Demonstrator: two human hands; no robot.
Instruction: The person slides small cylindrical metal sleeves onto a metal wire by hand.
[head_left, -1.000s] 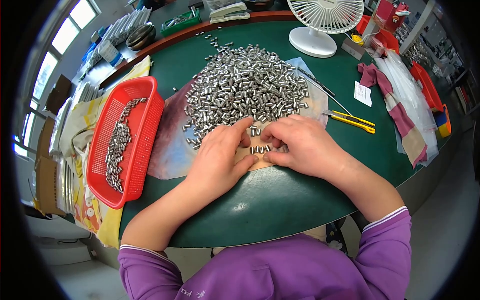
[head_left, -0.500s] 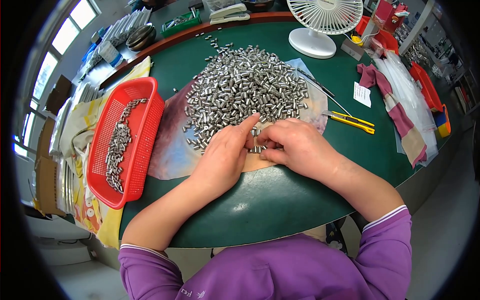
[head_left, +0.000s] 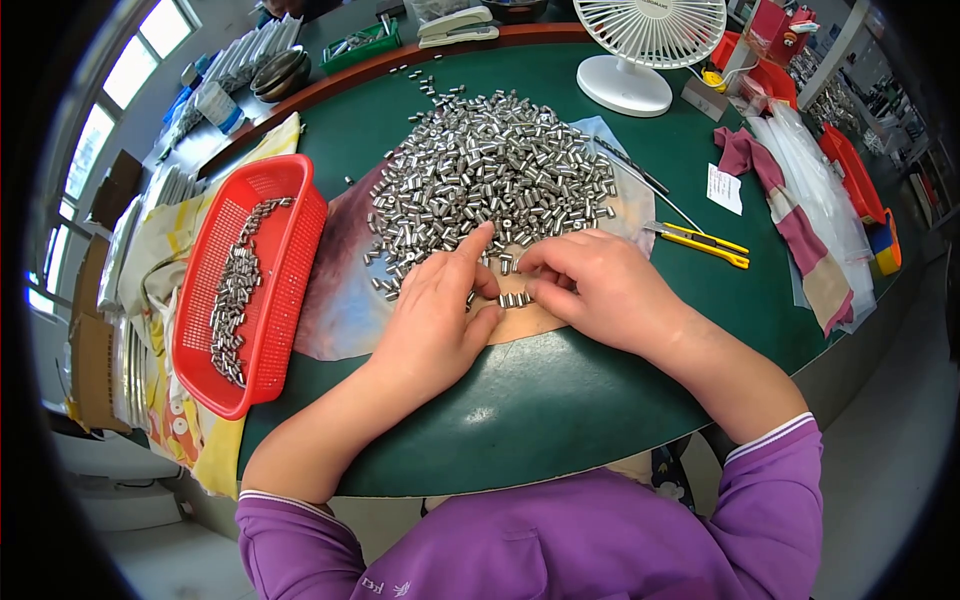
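A big heap of small shiny metal sleeves lies on a multicoloured cloth. At its near edge, a short row of metal sleeves lies side by side between my hands. My left hand is at the left of the row, index finger stretched toward the heap and thumb apart below. My right hand is at the row's right end, fingers bent and thumb and index tips apart. A single metal sleeve lies by its index fingertip. Neither hand visibly lifts anything.
A red plastic basket with more metal sleeves stands at the left. Right of the heap lie a yellow utility knife and thin rods. A white fan stands at the back, and plastic bags lie at the far right.
My left hand has shifted slightly left and its thumb has spread, showing more of the row. The right hand has barely moved, its fingers slightly more apart.
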